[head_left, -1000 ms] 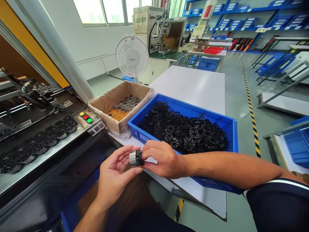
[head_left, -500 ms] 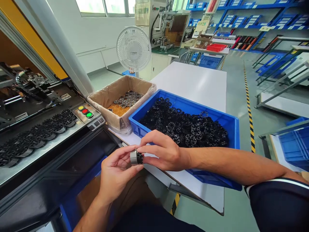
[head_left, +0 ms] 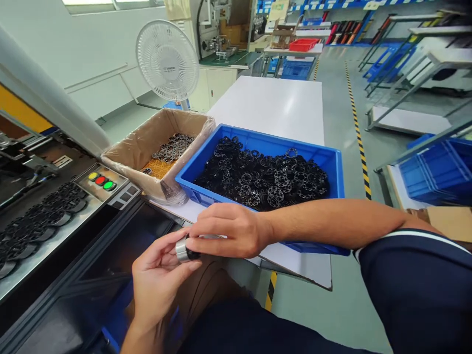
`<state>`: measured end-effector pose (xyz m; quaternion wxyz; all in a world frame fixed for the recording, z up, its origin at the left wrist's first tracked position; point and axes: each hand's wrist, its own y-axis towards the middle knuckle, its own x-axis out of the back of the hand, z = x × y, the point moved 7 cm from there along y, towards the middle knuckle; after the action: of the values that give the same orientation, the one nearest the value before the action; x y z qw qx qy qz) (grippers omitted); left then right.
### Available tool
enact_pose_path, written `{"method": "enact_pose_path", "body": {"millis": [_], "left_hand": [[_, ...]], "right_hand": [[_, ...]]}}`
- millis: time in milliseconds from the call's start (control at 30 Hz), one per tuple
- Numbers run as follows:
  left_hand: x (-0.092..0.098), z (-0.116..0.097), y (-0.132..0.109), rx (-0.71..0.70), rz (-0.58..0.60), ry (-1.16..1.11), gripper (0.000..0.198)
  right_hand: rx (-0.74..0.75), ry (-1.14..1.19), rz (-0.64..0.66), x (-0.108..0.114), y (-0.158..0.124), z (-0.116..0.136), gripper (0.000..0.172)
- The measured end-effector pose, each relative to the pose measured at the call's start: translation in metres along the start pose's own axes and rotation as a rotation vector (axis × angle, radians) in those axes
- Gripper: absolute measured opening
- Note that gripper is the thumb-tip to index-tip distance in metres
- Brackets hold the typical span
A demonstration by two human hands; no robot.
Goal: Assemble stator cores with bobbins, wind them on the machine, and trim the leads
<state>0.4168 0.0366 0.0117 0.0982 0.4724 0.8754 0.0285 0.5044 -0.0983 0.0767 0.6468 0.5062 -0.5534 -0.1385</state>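
Between the thumb and fingers of my left hand [head_left: 157, 278] is a short silver metal ring [head_left: 181, 250], lying on its side. A black toothed plastic piece [head_left: 192, 254] sits at the ring's right end; how deep it goes in I cannot tell. My right hand [head_left: 234, 231] is closed over this black piece, its fingertips pressed against it and partly covering it. Just behind my hands is a blue bin [head_left: 258, 132] heaped with black perforated discs [head_left: 276, 196].
A film-lined carton [head_left: 129, 160] with metal rings [head_left: 177, 147] stands left of the bin on a white table [head_left: 287, 103]. Machine buttons [head_left: 100, 180] and a row of black-and-silver assemblies [head_left: 47, 216] are at the left. A white fan [head_left: 167, 61] stands behind.
The view has swung to the right and down. My right fingers now lie flatter over the black piece and hide more of it. Both hands stay together on the ring.
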Motion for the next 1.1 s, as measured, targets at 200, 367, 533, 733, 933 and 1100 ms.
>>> {"method": "enact_pose_path", "body": {"millis": [200,367,533,733,933,1100], "left_hand": [[0.008,0.012,0.000,-0.011,-0.011,0.036,0.049],[0.004,0.033,-0.012,0.078,-0.084,-0.015,0.053],[-0.012,0.040,-0.015,0.166,0.010,-0.035,0.045],[0.014,0.028,0.002,0.082,-0.080,0.168,0.040],[0.035,0.034,0.008,0.168,-0.124,0.078,0.044],[0.026,0.003,-0.001,-0.071,-0.084,0.399,0.045]], "right_hand": [[-0.050,0.015,0.005,-0.001,0.001,-0.003,0.019],[-0.122,0.041,0.114,-0.013,-0.006,-0.008,0.025],[-0.447,0.253,0.187,-0.022,-0.013,-0.047,0.058],[-1.077,-0.201,0.923,-0.004,-0.079,-0.152,0.031],[-1.305,-0.304,1.259,0.005,-0.153,-0.191,0.028],[-1.293,-0.312,1.370,-0.001,-0.165,-0.186,0.027]]}}
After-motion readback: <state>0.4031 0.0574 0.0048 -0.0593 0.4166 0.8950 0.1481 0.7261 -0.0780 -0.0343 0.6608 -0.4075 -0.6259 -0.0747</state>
